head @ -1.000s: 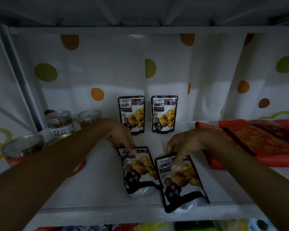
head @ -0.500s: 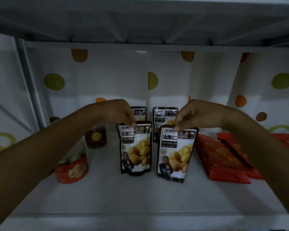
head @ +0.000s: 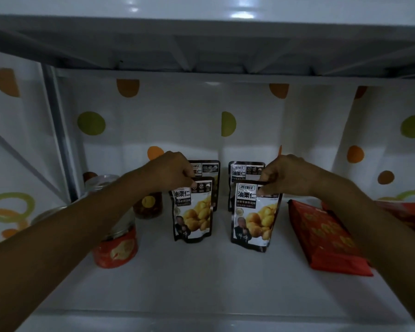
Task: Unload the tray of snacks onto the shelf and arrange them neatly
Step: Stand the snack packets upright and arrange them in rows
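Note:
Two black-and-white chestnut pouches stand upright on the white shelf [head: 201,279]. My left hand [head: 170,172] pinches the top edge of the left pouch [head: 193,212]. My right hand [head: 288,174] pinches the top edge of the right pouch [head: 254,216]. Right behind them stand two more of the same kind, a rear left pouch [head: 207,167] and a rear right pouch [head: 243,170], both partly hidden. The tray is out of view.
A red can [head: 116,248] stands at the left under my forearm, with clear jars [head: 149,204] behind it. Red flat packets [head: 326,236] lie at the right. A dotted curtain [head: 177,121] backs the shelf; another shelf board [head: 201,44] hangs low overhead.
The two front pouches, lying flat a second ago, now stand upright. Since half a second ago both hands have pushed them back and apart, in line with the rear pouches.

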